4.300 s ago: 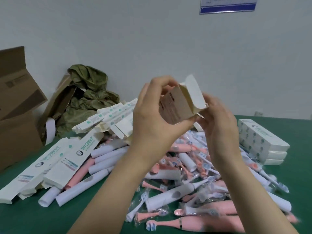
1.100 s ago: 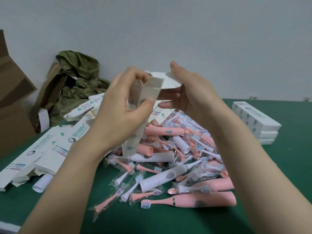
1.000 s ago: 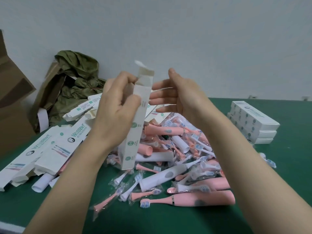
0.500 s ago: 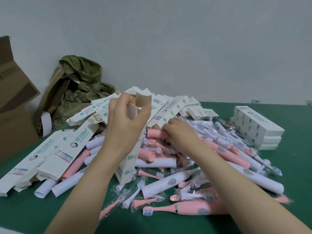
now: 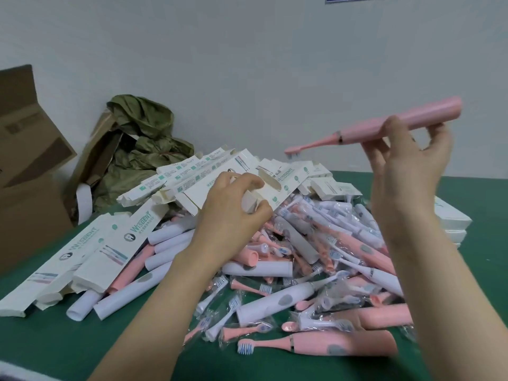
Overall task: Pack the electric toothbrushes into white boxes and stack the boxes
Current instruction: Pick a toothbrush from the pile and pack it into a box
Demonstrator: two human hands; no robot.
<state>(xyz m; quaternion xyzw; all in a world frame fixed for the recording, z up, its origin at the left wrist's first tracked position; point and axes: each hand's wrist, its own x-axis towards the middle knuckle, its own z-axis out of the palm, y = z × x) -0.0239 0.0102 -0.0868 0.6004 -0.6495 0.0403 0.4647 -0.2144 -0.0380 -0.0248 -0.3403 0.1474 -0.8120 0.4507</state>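
Pink toothbrush [image 5: 384, 127] is held aloft by the right hand [image 5: 406, 160], fingers pinching its handle, brush head pointing left. Left hand [image 5: 233, 213] grips the white box [image 5: 264, 188] at its open end, low over the pile [image 5: 302, 270] on the green table [image 5: 55, 339]. Risk: the loose end flap may fold across the mouth and block the bristles; the light pinch on a smooth handle could let it slip

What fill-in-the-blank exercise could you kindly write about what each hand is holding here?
The right hand holds a ____ toothbrush in the air.
The left hand grips a white box whose end flap is ____.
The table surface is ____.
Missing words: pink; open; green.
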